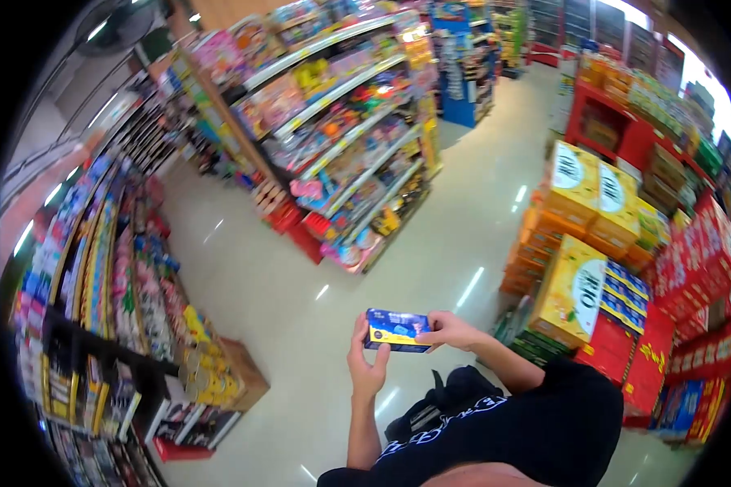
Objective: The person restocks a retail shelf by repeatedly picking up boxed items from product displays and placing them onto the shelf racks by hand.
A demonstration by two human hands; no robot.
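Note:
A small blue and yellow box (398,331) is held up in front of my body, its printed face turned toward me. My left hand (365,357) grips its left end, with the thumb on the lower front edge. At the right end, my right hand (451,331) pinches the box, thumb and fingers pressed against it. The lettering on the box is too small to read. Below the hands hangs a dark bag or bundle (443,398) near my black shirt.
Shelves of colourful packaged toys (341,122) stand ahead across the shiny floor (430,243). Yellow cartons (573,292) and red boxes (633,349) are stacked close on my right. Left of me are crowded shelves (114,284) and yellow cans (211,377) at the shelf end.

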